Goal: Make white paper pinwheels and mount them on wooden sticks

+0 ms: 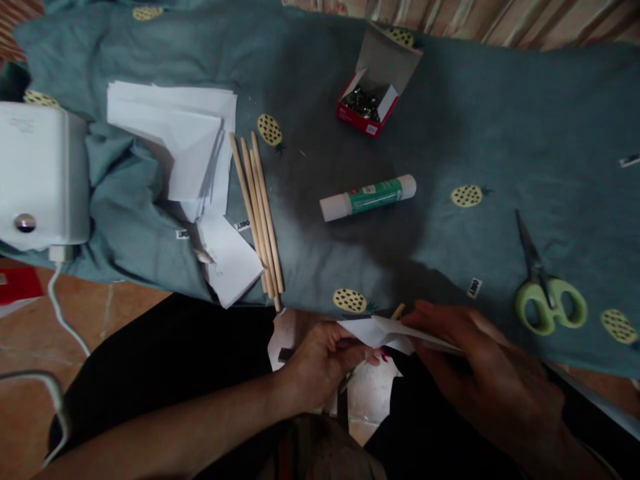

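Nearest me, my left hand [325,360] is closed on the left end of a folded white paper [380,331], thumb and fingers pressed together, while my right hand [483,357] is clamped on its other end. The paper sits between my two hands, just off the near edge of the cloth-covered worktop [310,273], its long axis running from nine o'clock to between three and four. A pale wooden tip [398,311] pokes out past it at one o'clock, closer to my right fingertips; how far it runs beneath the paper I can't tell. The green-handled scissors [550,301] lie at one o'clock from my right hand, blades pointing to eleven. Wooden sticks [270,230] lie toward half past ten from the paper, nearer my left hand. Straight out at twelve rests a glue stick [374,197], nearly crosswise, and beyond it an open red box [357,120].
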A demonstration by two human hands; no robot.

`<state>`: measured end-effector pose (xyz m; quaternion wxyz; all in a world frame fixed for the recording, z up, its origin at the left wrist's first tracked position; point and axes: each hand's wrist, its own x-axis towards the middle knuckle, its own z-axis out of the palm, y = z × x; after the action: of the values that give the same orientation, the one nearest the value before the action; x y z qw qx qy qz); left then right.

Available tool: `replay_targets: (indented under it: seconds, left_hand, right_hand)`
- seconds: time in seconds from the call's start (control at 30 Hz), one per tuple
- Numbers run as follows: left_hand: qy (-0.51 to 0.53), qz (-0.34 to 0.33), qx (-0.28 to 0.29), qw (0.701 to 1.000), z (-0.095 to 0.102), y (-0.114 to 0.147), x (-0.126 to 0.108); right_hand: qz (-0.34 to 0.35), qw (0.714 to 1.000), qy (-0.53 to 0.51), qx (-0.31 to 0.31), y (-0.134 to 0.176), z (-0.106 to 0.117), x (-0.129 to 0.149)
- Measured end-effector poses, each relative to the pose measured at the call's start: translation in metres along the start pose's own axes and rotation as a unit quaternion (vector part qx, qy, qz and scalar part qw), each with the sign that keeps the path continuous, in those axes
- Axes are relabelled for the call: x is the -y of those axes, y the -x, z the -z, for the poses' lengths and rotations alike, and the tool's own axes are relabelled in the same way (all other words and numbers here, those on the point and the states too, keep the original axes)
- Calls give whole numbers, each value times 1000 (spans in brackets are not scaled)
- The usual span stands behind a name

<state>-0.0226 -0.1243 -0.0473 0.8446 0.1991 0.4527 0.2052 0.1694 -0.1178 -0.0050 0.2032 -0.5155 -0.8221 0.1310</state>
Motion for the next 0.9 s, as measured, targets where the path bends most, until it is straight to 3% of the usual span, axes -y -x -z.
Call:
replay_targets:
  seconds: [0.73,0.9]
  left_hand:
    - [-30,11,-12,999,0,1,-3]
    - [-23,11,-9,1000,0,1,-2]
  right_hand:
    - [-29,999,-17,38,-7,4,2]
    - [-22,999,-22,22,-3,3,-1]
